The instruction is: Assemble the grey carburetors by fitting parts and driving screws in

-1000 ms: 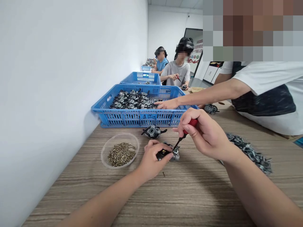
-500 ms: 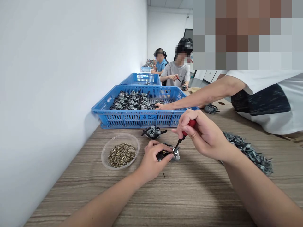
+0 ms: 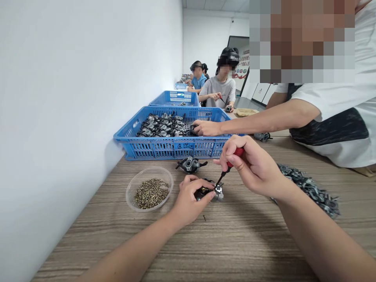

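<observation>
My left hand (image 3: 192, 199) grips a carburetor (image 3: 217, 193) against the wooden table, thumb and fingers around its dark side. In my right hand (image 3: 249, 164) is a red-handled screwdriver (image 3: 235, 157), held at a slant. Its dark shaft points down to the carburetor, with the tip at the metal body close to my left thumb. One loose screw (image 3: 205, 217) lies on the table just in front. Behind my left hand sits another carburetor (image 3: 190, 165). A clear round bowl (image 3: 129, 196) full of brass-coloured screws (image 3: 152, 192) stands to the left.
A blue crate (image 3: 141, 149) with several carburetors (image 3: 164, 124) stands across the table, a second blue crate (image 3: 160, 98) behind it. Small grey metal parts (image 3: 311, 192) are heaped at right. A co-worker's arm (image 3: 258, 121) reaches into the near crate. Other people sit farther back.
The co-worker's hand has lifted slightly in the crate, now around a dark part, and their body has shifted right. My hands, the screwdriver and the carburetor look almost the same.
</observation>
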Motion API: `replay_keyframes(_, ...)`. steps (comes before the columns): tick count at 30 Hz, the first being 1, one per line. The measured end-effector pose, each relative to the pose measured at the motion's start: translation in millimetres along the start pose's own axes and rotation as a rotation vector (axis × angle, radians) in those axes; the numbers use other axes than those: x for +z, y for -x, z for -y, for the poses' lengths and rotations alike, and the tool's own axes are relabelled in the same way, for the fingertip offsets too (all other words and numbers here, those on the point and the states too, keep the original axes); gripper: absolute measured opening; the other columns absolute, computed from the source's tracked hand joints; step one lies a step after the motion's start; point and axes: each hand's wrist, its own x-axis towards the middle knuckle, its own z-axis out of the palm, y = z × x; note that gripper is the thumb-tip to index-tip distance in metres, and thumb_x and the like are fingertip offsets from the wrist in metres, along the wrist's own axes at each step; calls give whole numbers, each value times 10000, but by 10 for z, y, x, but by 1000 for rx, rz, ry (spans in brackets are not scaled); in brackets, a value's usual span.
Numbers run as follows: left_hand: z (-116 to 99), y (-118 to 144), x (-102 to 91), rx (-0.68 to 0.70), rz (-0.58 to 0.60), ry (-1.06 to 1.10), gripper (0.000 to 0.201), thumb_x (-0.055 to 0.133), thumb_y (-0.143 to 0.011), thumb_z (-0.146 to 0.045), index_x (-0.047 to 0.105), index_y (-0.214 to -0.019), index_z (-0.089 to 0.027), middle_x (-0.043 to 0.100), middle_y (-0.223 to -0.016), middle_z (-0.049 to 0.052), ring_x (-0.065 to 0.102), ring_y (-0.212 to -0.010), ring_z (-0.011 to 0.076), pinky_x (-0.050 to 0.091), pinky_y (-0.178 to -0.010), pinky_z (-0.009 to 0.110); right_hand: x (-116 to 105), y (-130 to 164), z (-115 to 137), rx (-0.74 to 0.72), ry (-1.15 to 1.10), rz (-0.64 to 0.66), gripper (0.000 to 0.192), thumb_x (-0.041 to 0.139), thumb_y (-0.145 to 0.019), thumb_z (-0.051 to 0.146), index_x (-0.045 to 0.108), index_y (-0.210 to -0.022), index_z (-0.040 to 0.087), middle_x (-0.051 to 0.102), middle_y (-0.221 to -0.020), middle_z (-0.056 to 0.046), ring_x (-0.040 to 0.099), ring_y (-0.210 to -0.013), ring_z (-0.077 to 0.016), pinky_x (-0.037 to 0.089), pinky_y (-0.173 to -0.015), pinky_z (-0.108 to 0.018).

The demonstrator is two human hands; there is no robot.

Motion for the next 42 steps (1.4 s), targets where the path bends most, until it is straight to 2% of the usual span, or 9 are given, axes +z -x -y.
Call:
replay_keyframes(14, -33, -4, -1, -11, -10, 45, 142, 899, -935, -232, 863, -1036, -324, 875, -1146, 22, 626, -1200, 328, 508, -1118, 559, -107, -9, 128, 29, 90, 106, 43, 557, -1175, 251, 556, -1190, 291, 674, -1062, -60, 684, -927, -229, 593, -814, -404)
replay_keyframes(19, -42, -7, 4, -17, -8, 51, 111, 901, -936, -244, 866, -1004, -325, 878, -1138, 25, 629, -1208, 329, 520, -1118, 562, -317, 0, 298, 98, 183, 272, 269, 627, -1130, 237, 586, -1387, 306, 718, -1301, -116, 716, -1103, -289, 632, -918, -453)
replay_keyframes(23, -47, -11, 5, -14, -12, 44, 107, 914, -929, -257, 867, -998, -323, 879, -1141, 29, 640, -1212, 331, 518, -1132, 569, -305, -42, 228, 13, 388, 134, 116, 725, -1101, 361, 682, -1181, 289, 786, -1066, -58, 729, -895, -253, 594, -775, -401)
replay_keyframes(26, -47, -14, 5, -9, -19, 33, 128, 920, -925, -241, 866, -1006, -323, 877, -1148, 27, 642, -1213, 329, 508, -1144, 572, -263, -67, 167, -42, 575, 4, 181, 778, -1064, 416, 676, -995, 283, 717, -798, 3, 647, -697, -207, 497, -657, -358)
replay_keyframes(32, -59, -4, 2, -20, -11, 29, 154, 909, -931, -217, 857, -1032, -320, 867, -1145, 25, 642, -1221, 325, 495, -1150, 565, -386, -39, 253, 75, 333, 228, 167, 757, -1067, 374, 703, -1192, 278, 794, -1119, -70, 748, -924, -267, 594, -827, -402)
replay_keyframes(34, -64, 4, 2, -27, -16, 24, 170, 910, -929, -224, 855, -1053, -327, 857, -1148, 28, 645, -1219, 323, 494, -1150, 564, -375, -36, 246, 67, 370, 204, 115, 750, -1076, 370, 701, -1130, 281, 796, -993, -42, 739, -822, -243, 573, -754, -384)
replay_keyframes(37, -64, 12, 3, -28, -20, 19, 176, 906, -930, -228, 849, -1060, -332, 848, -1164, 28, 641, -1219, 322, 489, -1155, 566, -298, -50, 191, 18, 588, 25, 155, 777, -1052, 390, 671, -1017, 282, 723, -753, 13, 656, -652, -211, 471, -630, -359)
replay_keyframes(39, -57, 13, 4, -22, -19, 22, 172, 899, -936, -219, 846, -1054, -331, 852, -1163, 23, 637, -1215, 321, 487, -1155, 569, -273, -61, 171, 5, 639, 10, 170, 773, -1045, 404, 659, -1029, 279, 744, -810, -5, 670, -696, -225, 476, -646, -367)
replay_keyframes(42, -46, 11, 4, -24, -18, 39, 173, 905, -930, -207, 847, -1037, -329, 855, -1148, 26, 644, -1209, 323, 496, -1145, 569, -313, -62, 181, 35, 461, 175, 158, 743, -1068, 395, 655, -1131, 281, 793, -1027, -45, 728, -828, -245, 555, -738, -384)
